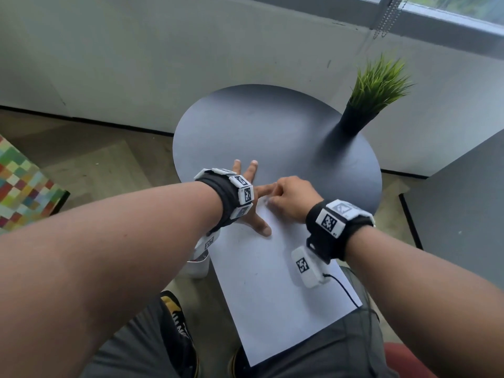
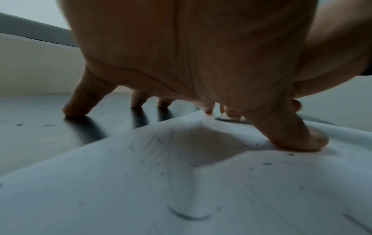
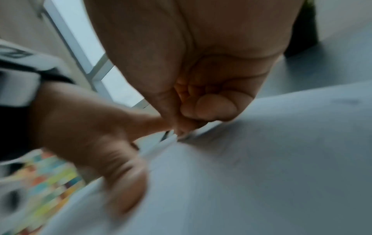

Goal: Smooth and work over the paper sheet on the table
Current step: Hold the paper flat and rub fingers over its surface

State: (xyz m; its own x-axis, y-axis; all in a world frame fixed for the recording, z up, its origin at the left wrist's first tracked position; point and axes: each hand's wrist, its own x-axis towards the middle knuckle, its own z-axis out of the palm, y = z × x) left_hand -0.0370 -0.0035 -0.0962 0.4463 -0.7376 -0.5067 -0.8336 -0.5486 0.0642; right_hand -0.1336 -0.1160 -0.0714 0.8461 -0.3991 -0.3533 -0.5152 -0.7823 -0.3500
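Observation:
A white paper sheet (image 1: 272,282) lies on the near part of a round dark grey table (image 1: 259,126), its near end hanging over the edge onto my lap. My left hand (image 1: 256,222) is spread flat at the sheet's far left corner. Its thumb (image 2: 292,135) presses the paper (image 2: 181,182) while the other fingers (image 2: 80,101) stand on the bare tabletop. My right hand (image 1: 289,200) has curled fingers and pinches the sheet's far edge, which is slightly lifted (image 3: 171,139). Faint pencil scribbles mark the paper. The right wrist view is blurred.
A green grass plant in a black vase (image 1: 357,118) stands on the table's far right. A white bin (image 1: 199,266) sits under the table's left side. A colourful checkered block (image 1: 21,192) is at left, a grey cabinet (image 1: 463,200) at right, a wall behind.

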